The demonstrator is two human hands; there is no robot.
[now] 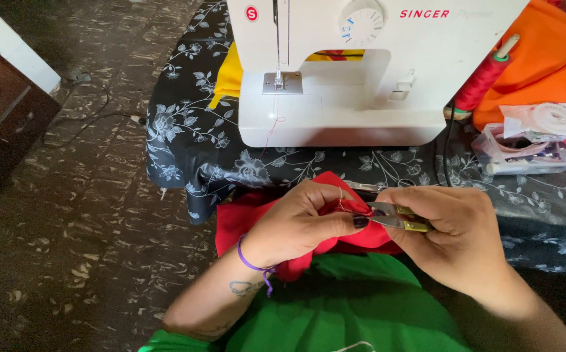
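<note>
My left hand (299,221) pinches a fold of red fabric (244,218) held over my lap. My right hand (456,228) grips a small pair of metal thread snips (394,218), whose blades meet the red fabric just beside my left thumb. A thin pale thread runs up from the fabric near my left fingers. The rest of the red fabric hangs below my left hand, over green cloth (342,313) on my lap.
A white sewing machine (348,78) stands on a table with a black floral cloth (192,150). Beside it are a red thread spool (482,81), orange fabric (544,58), a clear box of sewing items (537,146) and yellow fabric (227,78). A dark cabinet (2,124) stands left.
</note>
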